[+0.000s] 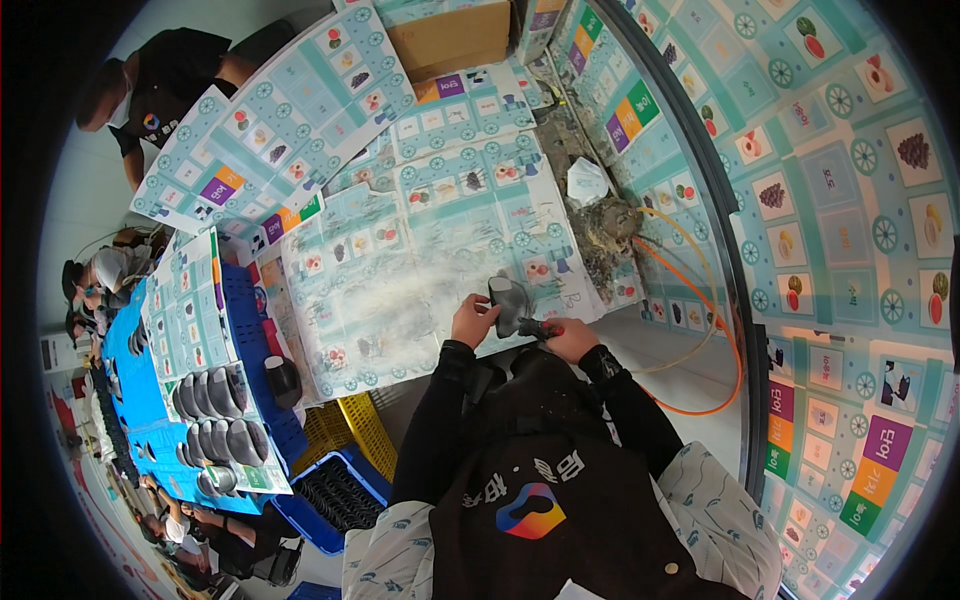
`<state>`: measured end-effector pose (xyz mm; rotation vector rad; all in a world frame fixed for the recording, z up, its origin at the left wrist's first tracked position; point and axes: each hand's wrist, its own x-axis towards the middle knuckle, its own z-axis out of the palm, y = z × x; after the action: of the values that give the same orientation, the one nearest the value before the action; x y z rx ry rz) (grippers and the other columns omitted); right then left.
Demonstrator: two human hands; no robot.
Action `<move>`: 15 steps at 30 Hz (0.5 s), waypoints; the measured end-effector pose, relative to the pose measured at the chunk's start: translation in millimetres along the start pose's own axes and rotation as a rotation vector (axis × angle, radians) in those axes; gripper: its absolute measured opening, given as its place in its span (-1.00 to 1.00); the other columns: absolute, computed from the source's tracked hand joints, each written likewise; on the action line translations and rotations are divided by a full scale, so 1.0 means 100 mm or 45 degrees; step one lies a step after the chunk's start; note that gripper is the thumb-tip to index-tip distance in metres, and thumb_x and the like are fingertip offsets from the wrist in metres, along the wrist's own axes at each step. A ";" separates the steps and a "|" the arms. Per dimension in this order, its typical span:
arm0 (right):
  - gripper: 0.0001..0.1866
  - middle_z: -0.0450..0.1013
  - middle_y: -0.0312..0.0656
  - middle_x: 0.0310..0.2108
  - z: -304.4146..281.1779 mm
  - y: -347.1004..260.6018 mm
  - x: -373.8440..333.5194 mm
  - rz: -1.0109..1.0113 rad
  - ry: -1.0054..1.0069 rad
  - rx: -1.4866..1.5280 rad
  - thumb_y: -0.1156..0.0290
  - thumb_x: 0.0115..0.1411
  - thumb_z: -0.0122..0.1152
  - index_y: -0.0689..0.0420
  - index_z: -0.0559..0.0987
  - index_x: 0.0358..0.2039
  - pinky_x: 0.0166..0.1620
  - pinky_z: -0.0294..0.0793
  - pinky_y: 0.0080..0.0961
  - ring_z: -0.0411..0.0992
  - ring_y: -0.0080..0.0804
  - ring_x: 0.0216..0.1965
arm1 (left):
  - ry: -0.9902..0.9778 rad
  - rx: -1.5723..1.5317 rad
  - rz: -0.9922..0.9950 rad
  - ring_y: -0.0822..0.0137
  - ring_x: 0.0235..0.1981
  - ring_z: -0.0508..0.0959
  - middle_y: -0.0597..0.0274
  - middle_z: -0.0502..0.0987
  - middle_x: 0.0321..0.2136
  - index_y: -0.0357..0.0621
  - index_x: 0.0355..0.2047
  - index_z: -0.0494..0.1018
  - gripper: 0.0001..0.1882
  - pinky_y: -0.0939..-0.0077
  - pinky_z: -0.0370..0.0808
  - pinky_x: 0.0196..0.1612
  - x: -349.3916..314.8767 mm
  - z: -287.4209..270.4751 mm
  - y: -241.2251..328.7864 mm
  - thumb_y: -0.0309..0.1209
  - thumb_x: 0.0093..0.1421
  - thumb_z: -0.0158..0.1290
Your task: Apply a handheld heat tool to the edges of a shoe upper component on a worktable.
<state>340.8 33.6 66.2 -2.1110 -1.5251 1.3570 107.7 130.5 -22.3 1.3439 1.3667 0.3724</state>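
In my left hand (475,320) is a dark grey rounded piece (509,306) with a smooth, paler face, pinched at its left side with thumb and fingers. It is held over the near edge of the paper-covered work table (390,290). My right hand (571,341) is wrapped round a small dark hand tool (538,329) with a touch of red on it. The tool's front end is close against the lower right of the piece; whether they touch, I cannot tell.
Left stands a blue crate (290,425) under a sheet bearing rows of similar dark pieces (210,393). Yellow (365,440) and blue baskets (335,500) sit below. An orange hose (738,350) loops at right. A white mask-like item (587,183) lies beyond. A person (165,85) is at far left.
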 end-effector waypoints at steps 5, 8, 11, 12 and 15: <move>-0.55 0.57 0.10 -0.25 -0.02 -0.02 -0.01 0.031 -0.087 0.036 0.28 -0.01 0.17 0.16 0.62 -0.09 -0.11 0.49 -0.14 0.51 0.13 -0.17 | -0.013 -0.011 -0.017 0.26 -0.43 0.67 0.09 0.65 -0.38 -0.31 -0.13 0.44 -0.52 0.37 0.56 -0.31 -0.01 0.00 0.05 -0.16 0.15 0.27; -0.58 0.56 0.14 -0.27 -0.01 0.02 0.02 0.031 -0.014 -0.014 0.30 0.01 0.14 0.15 0.61 -0.10 -0.09 0.45 -0.04 0.48 0.18 -0.15 | -0.014 -0.010 -0.010 0.25 -0.43 0.67 0.08 0.65 -0.38 -0.31 -0.12 0.44 -0.52 0.37 0.56 -0.30 -0.01 0.00 0.04 -0.16 0.15 0.26; -0.56 0.56 0.14 -0.26 0.00 0.05 0.03 0.016 0.078 -0.014 0.28 0.02 0.13 0.14 0.60 -0.07 -0.08 0.46 -0.04 0.48 0.19 -0.14 | -0.014 -0.009 -0.003 0.25 -0.44 0.67 0.08 0.65 -0.37 -0.32 -0.11 0.44 -0.51 0.36 0.56 -0.31 0.00 0.01 0.03 -0.16 0.16 0.27; -0.56 0.56 0.14 -0.26 0.00 0.06 0.03 0.016 0.079 -0.014 0.28 0.02 0.13 0.14 0.60 -0.07 -0.08 0.46 -0.04 0.48 0.19 -0.14 | -0.013 -0.005 0.000 0.25 -0.44 0.67 0.07 0.64 -0.38 -0.33 -0.11 0.44 -0.51 0.36 0.56 -0.31 0.00 0.01 0.03 -0.17 0.15 0.27; -0.55 0.56 0.13 -0.24 0.00 0.06 0.02 0.027 0.108 0.023 0.28 0.02 0.12 0.13 0.59 -0.05 -0.07 0.46 -0.03 0.48 0.20 -0.14 | -0.023 -0.030 0.015 0.25 -0.44 0.67 0.06 0.64 -0.38 -0.34 -0.11 0.44 -0.51 0.35 0.57 -0.32 0.00 0.01 0.01 -0.18 0.16 0.27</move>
<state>344.9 32.8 61.6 -2.1509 -1.4558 1.2659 108.9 130.3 -21.2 1.3336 1.3359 0.3823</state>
